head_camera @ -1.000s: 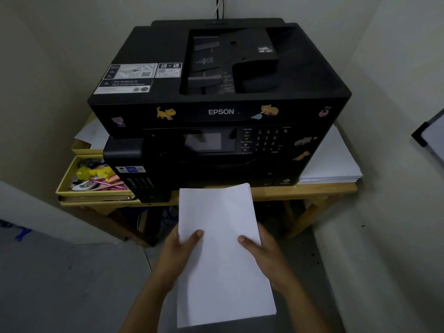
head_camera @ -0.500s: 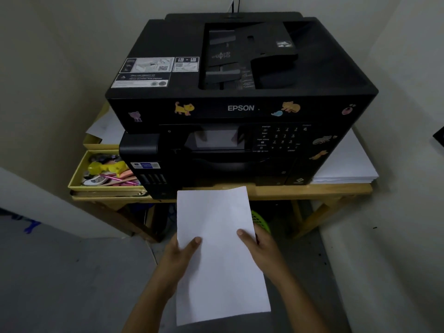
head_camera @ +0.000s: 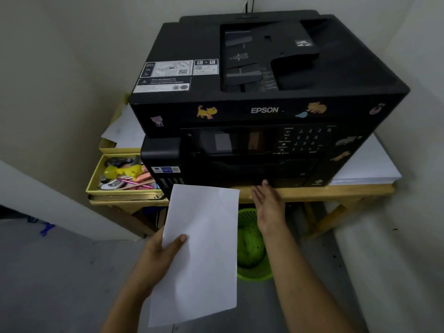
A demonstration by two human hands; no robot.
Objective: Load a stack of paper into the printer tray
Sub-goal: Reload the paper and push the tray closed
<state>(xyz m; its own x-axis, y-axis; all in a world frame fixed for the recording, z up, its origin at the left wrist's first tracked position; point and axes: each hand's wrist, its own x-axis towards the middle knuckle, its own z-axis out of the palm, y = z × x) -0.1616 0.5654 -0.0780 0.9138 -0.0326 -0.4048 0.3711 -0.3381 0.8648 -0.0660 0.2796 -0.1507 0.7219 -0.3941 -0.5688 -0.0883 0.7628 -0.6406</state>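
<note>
The left hand grasps the stack of paper by its left edge, held in the air before the counter's front edge; the right hand, released with fingers straight, touches the printer's lower front

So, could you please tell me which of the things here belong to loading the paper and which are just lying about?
Part of the job:
- sheets of paper, held in the left hand
- printer
- right hand, open, reaching for the printer's lower front

Lying about:
- yellow stationery tray
- green basket under the table
- paper pile right of the printer
</note>
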